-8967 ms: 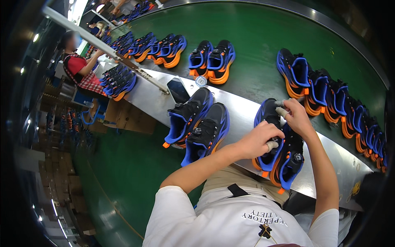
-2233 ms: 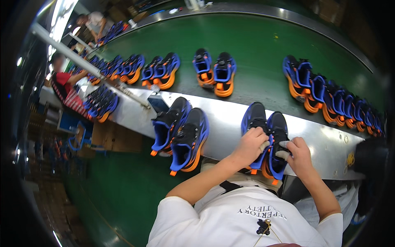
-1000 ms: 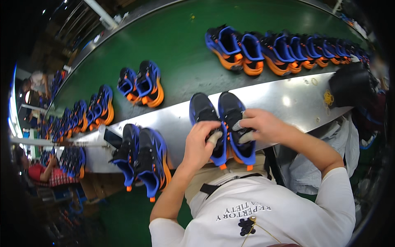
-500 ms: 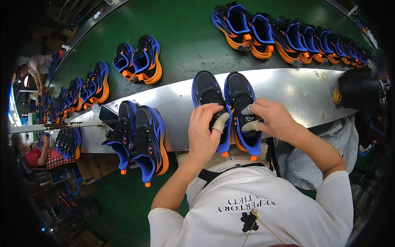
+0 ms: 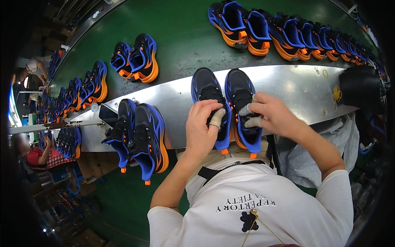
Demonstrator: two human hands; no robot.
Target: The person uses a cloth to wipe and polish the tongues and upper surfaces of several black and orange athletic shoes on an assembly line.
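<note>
Shoes point(image 5: 225, 103) black, blue, orange soles; belt point(image 5: 181, 37) green; bench point(image 5: 288, 88) silver.

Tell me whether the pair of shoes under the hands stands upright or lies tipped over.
Upright: the black-and-blue pair of shoes rests soles down on the metal shelf, tops and laces facing up.

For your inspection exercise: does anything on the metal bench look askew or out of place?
Nothing is damaged or spilled. The spare pair of sneakers overhangs the bench's near edge, heels in air. Both hands, left hand and right hand, rest on the other pair.
</note>
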